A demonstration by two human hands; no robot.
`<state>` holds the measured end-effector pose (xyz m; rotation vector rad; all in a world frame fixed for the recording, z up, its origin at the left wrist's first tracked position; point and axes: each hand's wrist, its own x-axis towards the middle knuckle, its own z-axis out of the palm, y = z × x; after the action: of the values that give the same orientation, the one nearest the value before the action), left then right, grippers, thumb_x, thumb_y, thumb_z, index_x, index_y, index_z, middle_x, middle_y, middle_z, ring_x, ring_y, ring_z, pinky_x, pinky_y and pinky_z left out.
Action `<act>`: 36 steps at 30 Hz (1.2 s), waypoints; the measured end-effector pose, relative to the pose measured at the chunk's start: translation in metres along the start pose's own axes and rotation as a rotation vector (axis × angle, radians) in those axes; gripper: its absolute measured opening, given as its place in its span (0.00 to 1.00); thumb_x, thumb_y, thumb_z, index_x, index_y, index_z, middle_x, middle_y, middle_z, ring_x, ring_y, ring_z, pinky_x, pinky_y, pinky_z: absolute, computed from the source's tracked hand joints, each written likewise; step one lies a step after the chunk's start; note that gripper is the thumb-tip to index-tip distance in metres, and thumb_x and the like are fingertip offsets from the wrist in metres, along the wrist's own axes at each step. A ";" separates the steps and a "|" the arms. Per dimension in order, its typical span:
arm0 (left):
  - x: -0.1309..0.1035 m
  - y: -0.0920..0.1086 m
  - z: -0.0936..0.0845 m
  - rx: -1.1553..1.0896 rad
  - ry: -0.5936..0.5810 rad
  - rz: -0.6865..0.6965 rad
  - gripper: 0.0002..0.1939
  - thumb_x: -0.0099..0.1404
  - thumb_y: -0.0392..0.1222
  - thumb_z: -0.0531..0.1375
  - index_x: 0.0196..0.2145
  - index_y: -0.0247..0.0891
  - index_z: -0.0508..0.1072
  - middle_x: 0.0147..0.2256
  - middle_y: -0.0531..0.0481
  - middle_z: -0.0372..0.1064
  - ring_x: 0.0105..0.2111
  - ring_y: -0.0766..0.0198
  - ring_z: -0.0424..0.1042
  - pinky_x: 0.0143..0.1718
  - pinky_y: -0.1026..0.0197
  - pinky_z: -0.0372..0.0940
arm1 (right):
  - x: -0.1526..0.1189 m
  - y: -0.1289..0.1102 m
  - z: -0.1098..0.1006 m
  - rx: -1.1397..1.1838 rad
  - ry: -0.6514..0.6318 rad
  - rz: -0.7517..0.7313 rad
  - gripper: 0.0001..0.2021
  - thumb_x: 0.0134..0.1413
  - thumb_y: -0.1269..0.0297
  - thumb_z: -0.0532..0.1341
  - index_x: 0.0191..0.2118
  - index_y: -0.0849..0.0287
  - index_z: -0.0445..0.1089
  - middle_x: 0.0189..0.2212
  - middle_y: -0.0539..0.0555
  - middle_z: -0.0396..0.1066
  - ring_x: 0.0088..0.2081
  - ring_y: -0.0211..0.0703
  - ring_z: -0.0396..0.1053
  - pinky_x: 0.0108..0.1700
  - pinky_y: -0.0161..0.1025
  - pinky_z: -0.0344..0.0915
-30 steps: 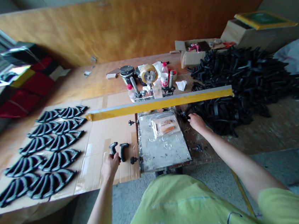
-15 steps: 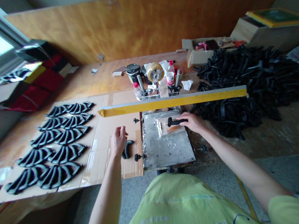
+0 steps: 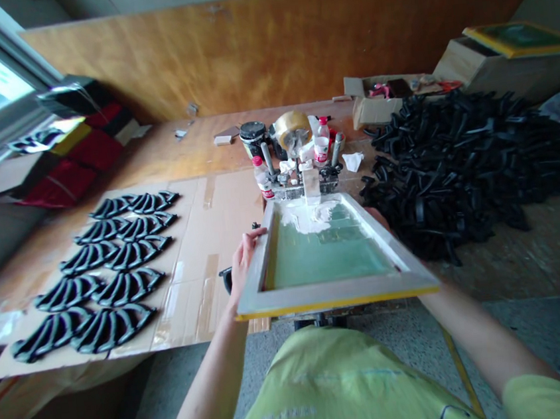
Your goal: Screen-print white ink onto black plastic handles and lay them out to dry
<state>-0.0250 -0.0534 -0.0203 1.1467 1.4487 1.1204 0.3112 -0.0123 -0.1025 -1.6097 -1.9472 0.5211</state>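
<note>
A screen printing frame [image 3: 338, 290] with a pale border and green mesh [image 3: 325, 258] tilts over the work plate and covers it. White ink [image 3: 311, 216] is smeared across the far end of the mesh. My left hand [image 3: 243, 260] is closed at the frame's left side, fingertips on its edge. Behind the right border my right hand [image 3: 377, 218] shows only in a small part; its fingers and anything in them are hidden. Beside my left wrist, a curved black plastic handle [image 3: 226, 279] lies on the cardboard [image 3: 191, 245], partly covered.
Rows of black handles [image 3: 123, 289] lie fanned out at left. A big heap of black handles [image 3: 469, 156] fills the right side. Behind the frame stand a tape roll [image 3: 292, 128], a dark tub [image 3: 253, 139] and red-capped bottles [image 3: 263, 178]. Boxes [image 3: 374, 109] sit farther back.
The screen frame has swung down from its raised, edge-on position over the plate. My left hand has moved right to its edge. The black handle my right hand held is now out of sight.
</note>
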 end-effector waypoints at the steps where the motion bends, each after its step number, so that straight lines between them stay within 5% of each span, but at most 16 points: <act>1: -0.007 -0.011 -0.003 0.036 -0.031 -0.061 0.32 0.63 0.67 0.52 0.46 0.37 0.76 0.33 0.48 0.72 0.29 0.63 0.68 0.29 0.63 0.62 | 0.008 0.003 -0.008 -0.019 0.074 0.051 0.15 0.61 0.70 0.53 0.45 0.69 0.74 0.38 0.57 0.75 0.43 0.44 0.70 0.46 0.37 0.68; 4: -0.017 -0.049 -0.004 0.054 -0.086 -0.197 0.34 0.59 0.64 0.58 0.55 0.39 0.71 0.31 0.51 0.71 0.26 0.66 0.65 0.25 0.65 0.58 | 0.042 -0.009 -0.014 -0.120 0.230 0.025 0.19 0.56 0.71 0.59 0.54 0.64 0.70 0.53 0.63 0.68 0.55 0.51 0.66 0.55 0.45 0.65; 6: -0.016 -0.072 0.000 0.038 -0.090 -0.240 0.38 0.57 0.62 0.61 0.60 0.40 0.65 0.28 0.53 0.69 0.24 0.67 0.64 0.23 0.67 0.56 | 0.068 -0.028 -0.004 -0.173 0.190 -0.127 0.27 0.52 0.72 0.64 0.59 0.62 0.64 0.59 0.62 0.62 0.60 0.52 0.59 0.60 0.47 0.60; 9: -0.011 -0.095 0.005 0.071 -0.066 -0.253 0.38 0.57 0.60 0.62 0.61 0.40 0.63 0.27 0.55 0.67 0.23 0.69 0.63 0.23 0.68 0.55 | 0.093 -0.055 0.016 -0.258 -0.040 -0.240 0.20 0.53 0.73 0.63 0.53 0.62 0.68 0.50 0.61 0.69 0.54 0.52 0.63 0.55 0.46 0.62; 12: -0.008 -0.103 0.006 0.122 -0.052 -0.253 0.35 0.58 0.59 0.61 0.59 0.40 0.66 0.29 0.53 0.69 0.25 0.67 0.65 0.24 0.67 0.58 | 0.086 -0.070 0.034 -0.369 -0.217 -0.187 0.09 0.56 0.73 0.58 0.42 0.62 0.71 0.40 0.60 0.73 0.44 0.49 0.69 0.46 0.41 0.65; 14: -0.007 -0.106 0.005 0.123 -0.047 -0.255 0.34 0.58 0.59 0.61 0.58 0.41 0.67 0.31 0.51 0.71 0.27 0.65 0.68 0.26 0.66 0.60 | 0.064 -0.076 0.040 -0.428 -0.259 -0.209 0.09 0.57 0.74 0.56 0.40 0.63 0.71 0.39 0.61 0.73 0.41 0.49 0.69 0.43 0.41 0.64; 20: -0.007 -0.111 0.003 0.110 -0.054 -0.246 0.35 0.58 0.59 0.61 0.59 0.40 0.67 0.33 0.49 0.72 0.31 0.63 0.70 0.29 0.64 0.63 | 0.013 -0.083 0.028 -0.349 -0.417 -0.577 0.09 0.52 0.76 0.57 0.38 0.61 0.71 0.36 0.57 0.73 0.41 0.46 0.69 0.41 0.37 0.61; 25: -0.010 -0.103 0.005 0.098 -0.012 -0.257 0.36 0.57 0.60 0.62 0.59 0.40 0.67 0.33 0.49 0.72 0.29 0.63 0.69 0.28 0.65 0.62 | 0.023 -0.086 0.022 -0.322 -0.305 -0.452 0.03 0.55 0.69 0.60 0.35 0.58 0.71 0.34 0.54 0.73 0.39 0.45 0.68 0.38 0.37 0.59; 31: -0.014 -0.095 0.008 0.052 -0.019 -0.278 0.37 0.56 0.60 0.63 0.59 0.38 0.66 0.30 0.50 0.71 0.25 0.66 0.67 0.24 0.66 0.60 | 0.007 -0.085 0.033 -0.295 -0.276 -0.529 0.05 0.57 0.71 0.59 0.38 0.60 0.72 0.36 0.57 0.73 0.42 0.46 0.68 0.42 0.38 0.62; 36: -0.016 -0.071 0.003 0.039 -0.054 -0.295 0.39 0.55 0.61 0.64 0.60 0.40 0.65 0.29 0.52 0.72 0.23 0.67 0.66 0.23 0.67 0.57 | 0.061 -0.090 0.021 -0.214 -0.144 -0.244 0.21 0.55 0.60 0.65 0.55 0.52 0.68 0.43 0.53 0.76 0.41 0.47 0.72 0.42 0.39 0.65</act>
<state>-0.0286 -0.0785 -0.0885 0.9443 1.5447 0.8531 0.2215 0.0304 -0.0536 -1.4629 -2.3365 0.3476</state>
